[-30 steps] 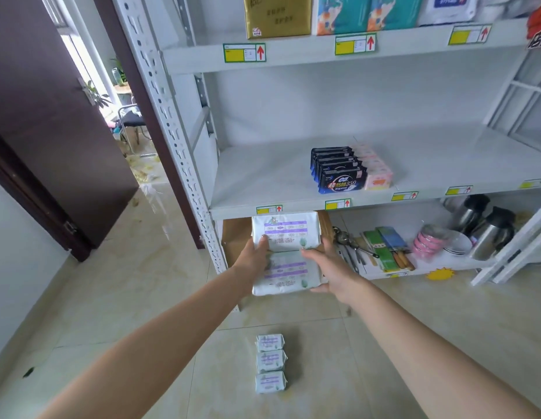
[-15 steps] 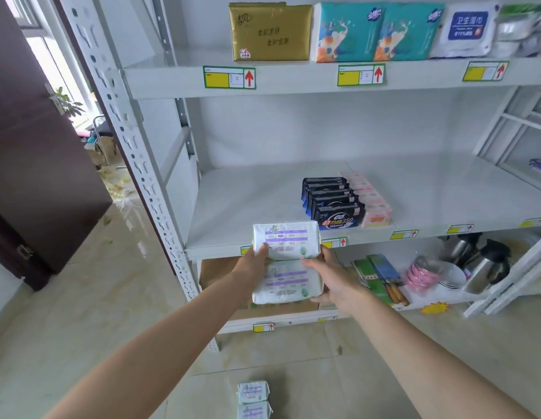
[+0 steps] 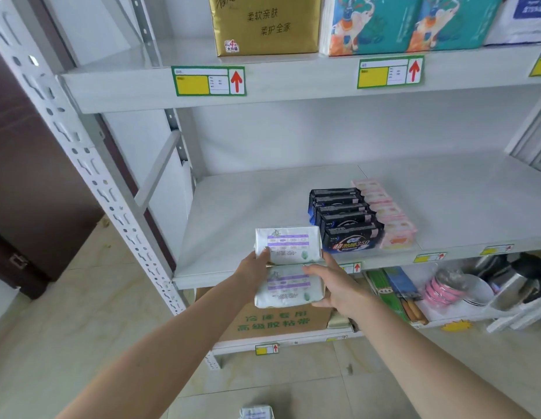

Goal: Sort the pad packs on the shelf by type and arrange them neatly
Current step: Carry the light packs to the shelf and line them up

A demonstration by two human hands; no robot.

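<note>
Head view: left hand (image 3: 253,267) and right hand (image 3: 338,287) clamp two white packs (image 3: 288,246) between them, fingers curled on the edges. The white packs are held at the shelf (image 3: 233,207) front edge, just left of the dark packs (image 3: 341,219).

gold tissue pack (image 3: 263,25) beside two teal packs (image 3: 368,25) above; cardboard box (image 3: 275,323), pink bowls (image 3: 438,293), steel kettles (image 3: 510,282) below; brown door (image 3: 36,192) left.

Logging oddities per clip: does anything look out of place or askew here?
One white pad pack lies on the floor at the picture's bottom edge, off the shelf. The dark packs and pink packs on it stand in neat rows; nothing looks spilled or damaged.
</note>
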